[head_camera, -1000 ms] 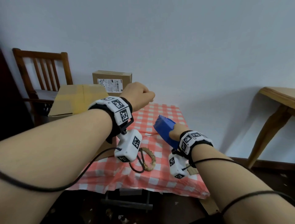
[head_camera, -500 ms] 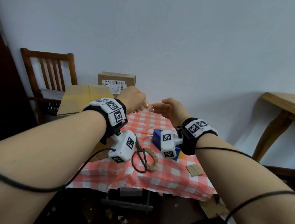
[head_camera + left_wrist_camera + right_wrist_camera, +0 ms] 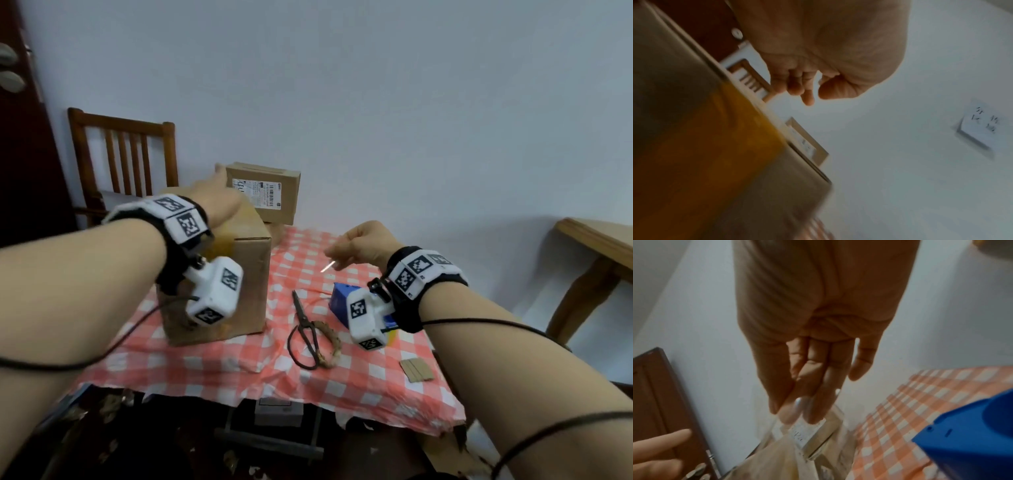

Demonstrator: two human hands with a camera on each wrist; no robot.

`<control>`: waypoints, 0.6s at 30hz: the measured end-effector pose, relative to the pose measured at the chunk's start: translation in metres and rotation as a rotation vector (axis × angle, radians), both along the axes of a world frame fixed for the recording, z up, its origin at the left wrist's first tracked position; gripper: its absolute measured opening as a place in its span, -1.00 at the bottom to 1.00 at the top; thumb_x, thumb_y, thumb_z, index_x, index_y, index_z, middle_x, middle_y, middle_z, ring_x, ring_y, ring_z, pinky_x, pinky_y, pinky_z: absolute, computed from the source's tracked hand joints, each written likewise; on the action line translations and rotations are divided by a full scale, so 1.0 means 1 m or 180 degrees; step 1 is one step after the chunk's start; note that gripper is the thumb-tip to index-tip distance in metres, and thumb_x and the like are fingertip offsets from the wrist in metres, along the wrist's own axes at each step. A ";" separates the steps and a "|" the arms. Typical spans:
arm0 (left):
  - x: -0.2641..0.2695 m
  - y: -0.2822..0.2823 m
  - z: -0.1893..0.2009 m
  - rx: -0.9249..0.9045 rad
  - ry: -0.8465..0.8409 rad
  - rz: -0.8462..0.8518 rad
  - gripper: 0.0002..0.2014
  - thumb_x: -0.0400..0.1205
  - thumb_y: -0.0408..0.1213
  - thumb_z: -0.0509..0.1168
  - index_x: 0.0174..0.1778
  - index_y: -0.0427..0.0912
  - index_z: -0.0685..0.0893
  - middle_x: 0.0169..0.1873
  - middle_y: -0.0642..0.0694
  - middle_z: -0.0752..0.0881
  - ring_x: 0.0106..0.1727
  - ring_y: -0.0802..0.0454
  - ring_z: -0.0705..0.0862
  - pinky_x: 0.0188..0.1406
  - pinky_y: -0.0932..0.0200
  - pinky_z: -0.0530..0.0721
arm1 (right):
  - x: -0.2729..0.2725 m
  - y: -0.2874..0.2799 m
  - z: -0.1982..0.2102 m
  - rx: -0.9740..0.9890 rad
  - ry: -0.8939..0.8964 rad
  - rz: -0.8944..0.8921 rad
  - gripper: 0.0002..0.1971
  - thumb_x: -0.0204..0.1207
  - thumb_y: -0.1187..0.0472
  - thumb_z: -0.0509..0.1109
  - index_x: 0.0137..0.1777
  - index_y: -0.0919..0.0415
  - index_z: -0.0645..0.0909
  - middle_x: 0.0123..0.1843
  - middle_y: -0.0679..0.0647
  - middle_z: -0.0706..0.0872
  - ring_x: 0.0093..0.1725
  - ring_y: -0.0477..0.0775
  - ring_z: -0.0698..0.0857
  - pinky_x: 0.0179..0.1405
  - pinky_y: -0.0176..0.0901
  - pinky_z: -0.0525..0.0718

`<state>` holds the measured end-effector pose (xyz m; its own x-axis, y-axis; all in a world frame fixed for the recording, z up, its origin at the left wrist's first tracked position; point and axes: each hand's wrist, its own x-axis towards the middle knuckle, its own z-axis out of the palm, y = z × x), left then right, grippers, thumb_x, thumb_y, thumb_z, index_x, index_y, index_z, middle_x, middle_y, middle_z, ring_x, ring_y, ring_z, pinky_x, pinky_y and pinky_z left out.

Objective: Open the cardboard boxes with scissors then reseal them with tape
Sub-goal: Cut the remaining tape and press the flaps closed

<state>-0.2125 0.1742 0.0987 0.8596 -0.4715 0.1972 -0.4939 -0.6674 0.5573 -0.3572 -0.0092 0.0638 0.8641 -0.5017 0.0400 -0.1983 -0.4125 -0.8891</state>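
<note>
Both forearms reach forward, each with a marker-covered band and a white camera block at the wrist. The left hand [image 3: 219,200] is raised, blurred, fingers loosely extended and holding nothing. The right hand [image 3: 364,245] hangs lower, fingers together, thumb and fingertips pinched.

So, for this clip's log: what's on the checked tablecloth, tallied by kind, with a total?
Cardboard boxes: 2, the large box and the small labelled box behind it
Scissors: 1
Blue tape dispenser: 1
Loose cardboard scrap: 1
Total: 5
</note>
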 end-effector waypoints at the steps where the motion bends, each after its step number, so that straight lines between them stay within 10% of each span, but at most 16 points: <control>1: 0.008 0.011 0.001 0.0122 -0.0104 0.0041 -0.40 0.68 -0.39 0.04 0.69 -0.12 0.10 0.60 -0.37 0.25 0.52 -0.31 0.36 0.37 0.00 0.40 | -0.001 -0.002 0.000 0.0037 0.0030 -0.0096 -0.80 0.37 0.40 0.56 -0.43 0.35 0.65 -0.51 0.16 0.73 -0.51 0.00 0.74 -0.43 -0.28 0.66; 4: 0.016 0.029 -0.007 0.0385 -0.0205 -0.0123 -0.65 0.68 -0.35 0.11 0.38 -0.14 0.57 0.49 -0.28 0.47 0.37 -0.18 0.49 0.29 0.03 0.43 | 0.005 0.008 0.005 0.0427 0.0023 -0.0187 -0.86 0.42 0.43 0.50 -0.32 0.41 0.62 -0.49 0.20 0.70 -0.52 0.08 0.72 -0.45 -0.24 0.55; 10: 0.020 0.036 -0.041 0.1039 0.0069 -0.0588 -0.29 0.58 0.03 0.39 0.63 0.06 0.27 0.60 -0.05 0.30 0.52 -0.11 0.38 0.41 0.02 0.40 | 0.033 0.034 0.014 0.0722 -0.0082 -0.0187 -0.86 0.52 0.43 0.40 -0.27 0.43 0.60 -0.55 0.13 0.65 -0.64 -0.05 0.62 -0.48 -0.29 0.54; 18: 0.027 0.039 -0.038 0.0409 -0.0187 -0.0594 -0.35 0.38 -0.07 0.59 0.36 -0.11 0.53 0.28 -0.07 0.60 0.12 0.04 0.55 0.03 0.17 0.54 | 0.073 0.059 0.024 0.1062 0.0047 -0.0208 -0.86 0.57 0.40 0.36 -0.23 0.39 0.57 -0.50 0.13 0.66 -0.56 -0.02 0.63 -0.52 -0.24 0.58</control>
